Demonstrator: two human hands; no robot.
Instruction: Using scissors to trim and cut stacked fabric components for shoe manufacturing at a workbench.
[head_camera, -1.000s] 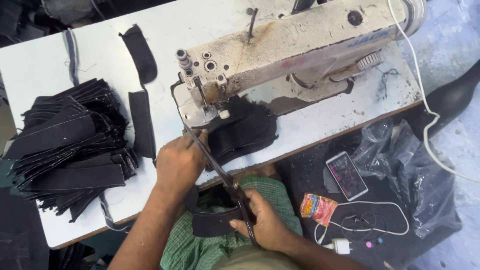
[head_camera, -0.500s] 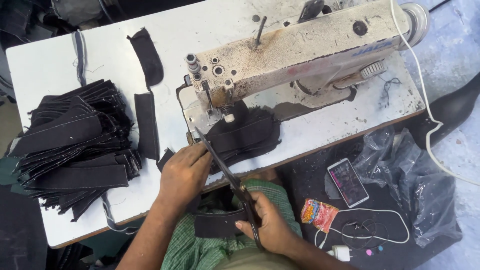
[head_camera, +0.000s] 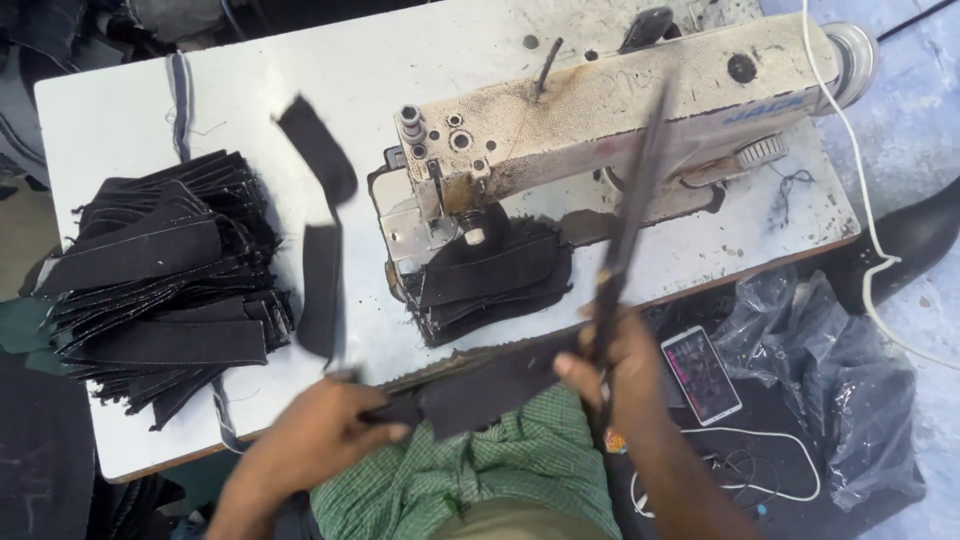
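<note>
Black fabric piece (head_camera: 490, 385): stretched between both hands at 6 o'clock, just off the table's (head_camera: 120, 100) near edge, over a green checked shirt (head_camera: 480, 480).
Left hand (head_camera: 320, 440): at 7 o'clock, fingers pinched shut on the piece's left end.
Right hand (head_camera: 620, 375): at 5 o'clock, closed on the piece's right end and on scissors (head_camera: 632, 215), whose blurred blades point up towards 1 o'clock across the sewing machine (head_camera: 600, 110).
Under the machine's needle: more black pieces (head_camera: 490, 275), stacked at centre.
Stack of black pieces (head_camera: 160, 280): at 9 o'clock on the table.
Loose black strip (head_camera: 320, 230): between stack and machine.
Phone (head_camera: 701, 373): at 4 o'clock, beside the right hand.
</note>
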